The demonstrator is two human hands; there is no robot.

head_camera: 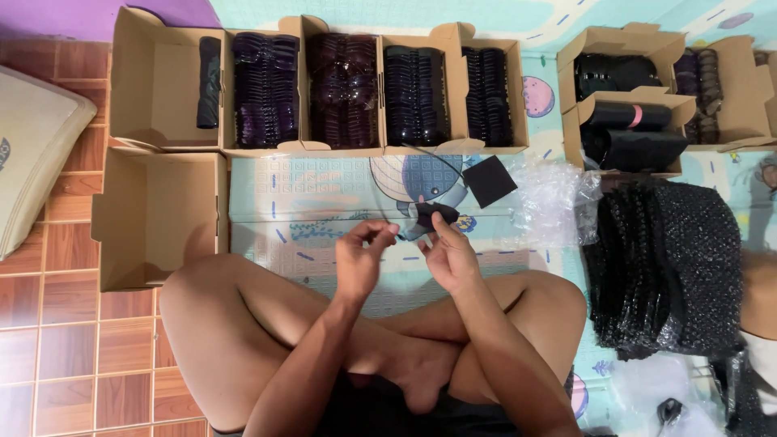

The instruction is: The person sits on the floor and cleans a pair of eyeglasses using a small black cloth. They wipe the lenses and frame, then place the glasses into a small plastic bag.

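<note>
I sit cross-legged on a patterned play mat (324,194). My right hand (449,259) pinches a small black pouch (433,217) with a thin black drawstring looping up from it. My left hand (363,257) is closed on the other end of that string, just left of the pouch. A flat black square cloth (489,180) lies on the mat just beyond the pouch. Both hands hover above my knees.
A row of open cardboard boxes (166,81) at the far edge holds stacked dark sunglasses (265,89). An empty box (154,218) stands at my left. Black bubble-wrap bags (668,267) are piled at my right, clear plastic wrap (554,202) beside them. A cushion (32,154) lies on the tiles.
</note>
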